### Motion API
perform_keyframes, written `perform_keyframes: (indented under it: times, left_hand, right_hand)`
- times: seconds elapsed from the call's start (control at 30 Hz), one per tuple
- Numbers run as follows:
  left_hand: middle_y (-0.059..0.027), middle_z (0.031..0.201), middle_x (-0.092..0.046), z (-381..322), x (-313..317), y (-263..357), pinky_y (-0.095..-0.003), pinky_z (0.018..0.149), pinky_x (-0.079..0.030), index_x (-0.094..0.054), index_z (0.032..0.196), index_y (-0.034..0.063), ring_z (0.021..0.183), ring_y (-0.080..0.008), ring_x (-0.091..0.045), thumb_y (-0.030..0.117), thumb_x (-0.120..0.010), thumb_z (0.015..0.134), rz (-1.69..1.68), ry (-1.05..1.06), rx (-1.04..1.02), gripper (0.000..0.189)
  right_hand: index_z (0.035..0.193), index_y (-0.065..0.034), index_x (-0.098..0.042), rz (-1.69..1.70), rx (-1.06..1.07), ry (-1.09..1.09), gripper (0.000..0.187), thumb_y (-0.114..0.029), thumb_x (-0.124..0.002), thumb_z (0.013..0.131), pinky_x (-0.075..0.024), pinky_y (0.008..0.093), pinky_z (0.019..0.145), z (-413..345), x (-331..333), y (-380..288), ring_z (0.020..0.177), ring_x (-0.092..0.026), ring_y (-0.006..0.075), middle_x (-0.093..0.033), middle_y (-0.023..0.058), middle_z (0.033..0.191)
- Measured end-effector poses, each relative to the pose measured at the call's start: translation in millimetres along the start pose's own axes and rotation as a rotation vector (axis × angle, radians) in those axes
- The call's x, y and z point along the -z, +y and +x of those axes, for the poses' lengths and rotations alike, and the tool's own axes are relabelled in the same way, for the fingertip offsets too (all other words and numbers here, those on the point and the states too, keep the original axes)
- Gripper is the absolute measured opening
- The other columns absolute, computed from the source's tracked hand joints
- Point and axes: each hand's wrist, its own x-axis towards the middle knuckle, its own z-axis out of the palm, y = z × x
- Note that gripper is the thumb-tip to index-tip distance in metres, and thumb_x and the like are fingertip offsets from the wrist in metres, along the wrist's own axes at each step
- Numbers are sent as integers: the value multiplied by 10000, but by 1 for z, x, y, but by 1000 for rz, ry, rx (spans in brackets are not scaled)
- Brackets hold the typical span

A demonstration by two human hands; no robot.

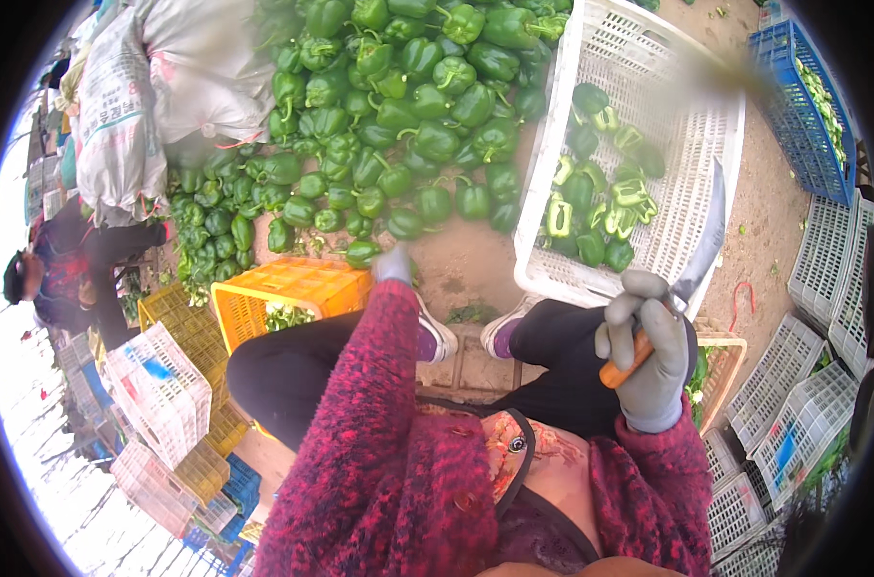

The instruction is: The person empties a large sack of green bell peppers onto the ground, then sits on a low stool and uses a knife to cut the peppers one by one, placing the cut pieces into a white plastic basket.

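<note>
My right hand [646, 350], in a grey glove, grips the wooden handle of a knife [702, 241], whose blade slants upward past the rim of a white plastic crate [527, 238]. Inside that crate lie whole and cut green bell peppers [628, 209]. My left hand [394, 265], also gloved, is blurred and reaches out at the near edge of a large heap of green bell peppers [422, 108]. One green bell pepper [362, 253] is right beside its fingers; whether they hold it I cannot tell.
An orange crate [293, 278] holding pale green pieces lies by my left knee. Woven sacks [112, 122] stand at upper left, with a person [76, 267] below them. Stacked crates [166, 393] flank the left; a blue crate [790, 108] and grey crates [776, 368] line the right.
</note>
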Motion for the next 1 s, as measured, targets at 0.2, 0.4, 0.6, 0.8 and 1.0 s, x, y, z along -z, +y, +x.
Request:
perform_keyframes:
  times: [0.2, 0.4, 0.6, 0.8, 1.0]
  left_hand:
    - [-272, 1220, -674, 56, -49, -86, -451, 962, -539, -552, 1294, -61, 1093, -396, -686, 450, -829, 711, 123, 186, -1, 824]
    - [-125, 1151, -646, -38, -4, -33, -362, 895, -549, -479, 1345, 2, 1009, -242, -656, 127, -889, 713, -510, -169, -203, 763]
    - [-80, 1308, -552, -203, 77, 46, -327, 1015, -502, -429, 1429, 72, 1174, -187, -587, 5, -865, 752, -619, -537, -906, 808]
    - [-94, 1421, -469, -319, 106, 91, -326, 1081, -461, -382, 1493, 53, 1281, -184, -527, -25, -820, 753, -385, -560, -1313, 863]
    - [-130, 1371, -510, -373, 114, 102, -336, 1060, -475, -344, 1529, 22, 1254, -197, -545, -19, -776, 798, -356, -648, -1352, 850]
  right_hand:
    - [1323, -22, -587, 24, -70, -244, 383, -301, -456, 1095, -426, 255, 528, 18, 22, -7, 455, -380, 40, -671, 20, 916]
    - [1331, 3, -580, 0, -205, -32, 388, -278, -483, 1082, -469, 271, 590, 17, 2, -11, 538, -442, 60, -649, 40, 910]
    - [1236, 5, -649, -294, -343, -254, 317, -200, -656, 994, -481, 259, 579, 2, 3, -9, 562, -519, 64, -590, -6, 737]
    - [1212, -65, -684, -944, 151, -264, 348, -280, -718, 941, -536, 332, 662, -41, 16, -13, 717, -687, 186, -717, 88, 842]
    - [1205, -92, -676, -1182, 320, -101, 352, -306, -722, 929, -570, 408, 727, -61, 34, -17, 843, -748, 303, -751, 155, 928]
